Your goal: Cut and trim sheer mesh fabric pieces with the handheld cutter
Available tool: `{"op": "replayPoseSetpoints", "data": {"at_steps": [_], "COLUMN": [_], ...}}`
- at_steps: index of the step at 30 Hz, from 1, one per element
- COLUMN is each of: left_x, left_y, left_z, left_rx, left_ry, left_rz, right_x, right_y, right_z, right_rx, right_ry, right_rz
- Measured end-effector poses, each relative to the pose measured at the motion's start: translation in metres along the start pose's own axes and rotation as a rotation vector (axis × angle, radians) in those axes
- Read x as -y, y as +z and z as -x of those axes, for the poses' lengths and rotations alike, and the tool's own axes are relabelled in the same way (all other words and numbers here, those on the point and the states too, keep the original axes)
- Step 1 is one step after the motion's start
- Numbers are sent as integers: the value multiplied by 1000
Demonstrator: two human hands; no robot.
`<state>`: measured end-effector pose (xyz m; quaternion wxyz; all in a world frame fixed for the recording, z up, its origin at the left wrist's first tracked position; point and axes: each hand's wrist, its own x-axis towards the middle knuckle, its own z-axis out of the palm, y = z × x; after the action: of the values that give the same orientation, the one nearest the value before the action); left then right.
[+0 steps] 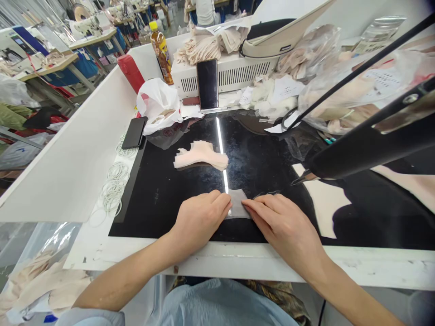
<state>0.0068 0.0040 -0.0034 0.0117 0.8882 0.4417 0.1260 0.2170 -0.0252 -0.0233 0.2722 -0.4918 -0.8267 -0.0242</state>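
A small piece of thin, whitish see-through fabric (239, 206) lies on the black work surface (163, 199) near its front edge. My left hand (203, 213) presses on the left side of this piece, its fingers curled together. On the other side, my right hand (285, 217) pinches the piece's right edge between thumb and fingers. Just beyond my left hand rests a stack of pale pink cut fabric pieces (200, 155). To the right of my right hand lies a larger beige fabric piece (322, 203), partly under a dark pointed tool (340, 158).
White elastic rings (113, 190) line the left edge, beside a black phone (134, 132). Another phone (207, 84) leans upright at the back. A white plastic bag (159, 104), a bottle (161, 52) and a red flask (131, 72) stand back left. Bagged fabric (367, 95) fills the back right.
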Motion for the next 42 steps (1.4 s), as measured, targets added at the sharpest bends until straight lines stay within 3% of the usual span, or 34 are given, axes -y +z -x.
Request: {"op": "replayPoseSetpoints", "data": {"at_steps": [15,20,27,42], "left_x": [-1,0,-6,-5], "left_y": [1,-1,1,6], "left_z": [1,-1,-4,-5], "left_rx": [1,-78,-78,-56], "left_ry": [9,119,310,312], "left_rz": [-44,-98,78,19], "right_x": [1,1,0,0], "right_y": [3,3,3,3], "right_z": [1,2,2,1], "right_rx": [23,23,-4,-19], "right_ry": [17,24,10,3], "right_rz": [-11,-14,-6,-6]}}
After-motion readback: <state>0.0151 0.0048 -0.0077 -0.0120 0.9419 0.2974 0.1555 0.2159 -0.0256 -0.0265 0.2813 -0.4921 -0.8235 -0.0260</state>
